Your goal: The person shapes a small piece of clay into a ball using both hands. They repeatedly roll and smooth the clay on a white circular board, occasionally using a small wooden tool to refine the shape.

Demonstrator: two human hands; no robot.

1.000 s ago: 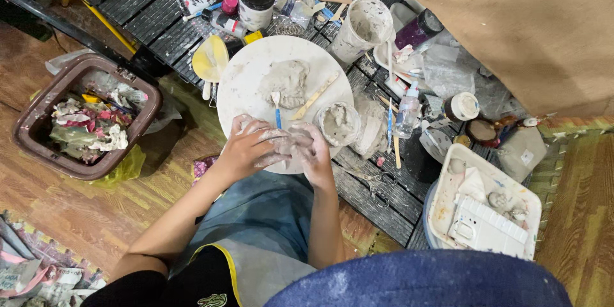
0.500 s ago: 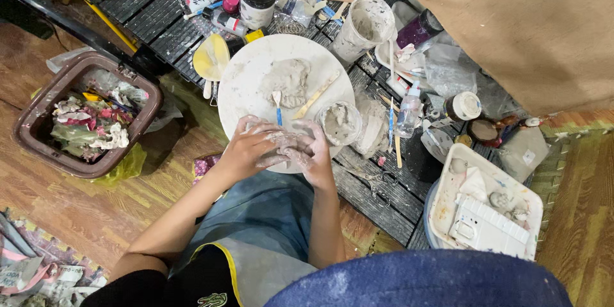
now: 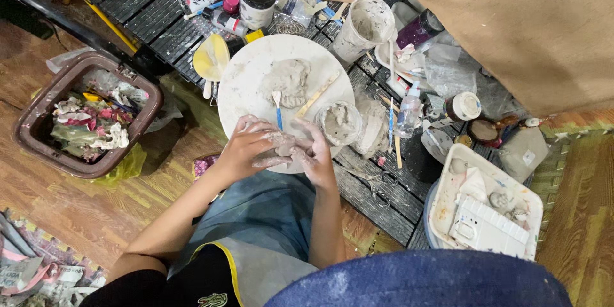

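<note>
Two clay-smeared hands are meeting at the near edge of a round white board (image 3: pixel 246 83) in the single head view, and both are working one small lump of grey clay (image 3: pixel 286 147) between them. The left hand (image 3: pixel 246 150) is cupping the lump from its side with fingers curled close, while the right hand (image 3: pixel 316 157) is pressing in from the other side, fingers bent and narrow, so that only a little of the clay is showing between them. Whether every fingertip is touching the lump I cannot tell, since the fingers are hiding most of it.

Judging how far along the work is: a larger flattened slab of clay (image 3: pixel 286 82) is already lying on the middle of the board, roughly shaped, which suggests an early piece is set down. The lump in the hands is looking unformed, so the shaping seems far from done. A blue-handled tool (image 3: pixel 278 110) and a flat wooden stick (image 3: pixel 318 94) are lying on the board just beyond the hands, untouched. A clear cup of grey slurry (image 3: pixel 338 123) is standing just right of the hands, and a white bucket (image 3: pixel 364 25) smeared with clay is standing farther back. A brown bin (image 3: pixel 38 147) of scraps is sitting on the floor, well apart to the left.
</note>
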